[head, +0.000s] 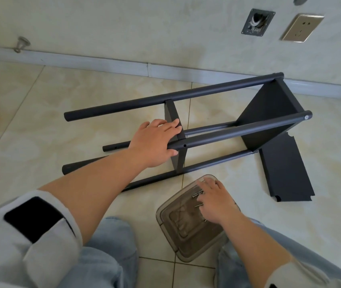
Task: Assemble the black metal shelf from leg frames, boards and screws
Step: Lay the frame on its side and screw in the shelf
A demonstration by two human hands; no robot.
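Nearest, the right hand (215,201) reaches into a smoky translucent plastic tray (188,235) on the tiled floor (30,132), fingers curled onto small metal screws (198,194). Beyond, the left hand (157,142) grips a tube of the half-built black metal shelf (238,129) lying sideways; a loose black board (286,171) lies beside it.

I see the shelf (186,129) on the floor, and it is black all over, with dark grey round legs. Next to the shelf, on its right, a loose board (286,173) is black too. Just in front of the shelf sits a smoky brown see-through tray (165,217), and the little screws (197,194) in it are shiny silver. The floor tiles (40,121) under the shelf are cream with soft yellow cloudy marks. Behind the shelf, the wall (144,28) is pale grey-white, and the socket plate (301,28) on it is gold. My sleeves (20,246) are light grey with a black patch, and my trousers (107,256) are pale blue.
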